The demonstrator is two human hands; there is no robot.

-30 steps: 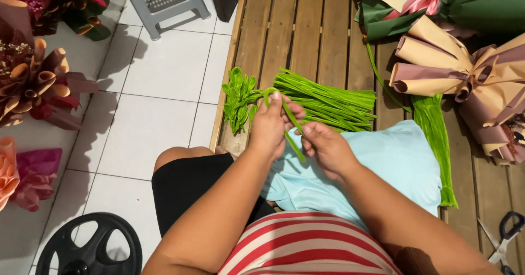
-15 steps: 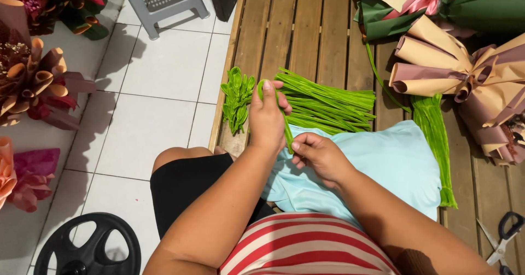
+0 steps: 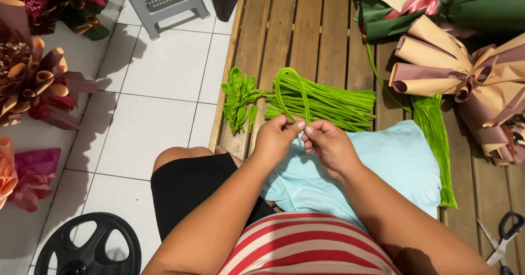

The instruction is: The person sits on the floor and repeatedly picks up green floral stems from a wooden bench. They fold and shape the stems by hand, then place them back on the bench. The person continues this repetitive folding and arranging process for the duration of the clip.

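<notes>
Head view, left hand (image 3: 276, 138) and right hand (image 3: 326, 144) pinching looped green pipe cleaner (image 3: 290, 92) ends, loop arching above fingertips

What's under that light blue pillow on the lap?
The light blue pillow rests on the person's lap and on the wooden slat platform. One edge overlaps the green pipe cleaners; whatever else lies beneath is covered.

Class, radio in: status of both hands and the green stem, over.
Left hand and right hand pinch looped green stem. Stem pile behind, clear. Nothing blocking.

Green stem loop (image 3: 290, 89), pale-blue cushion (image 3: 399, 160)
</notes>
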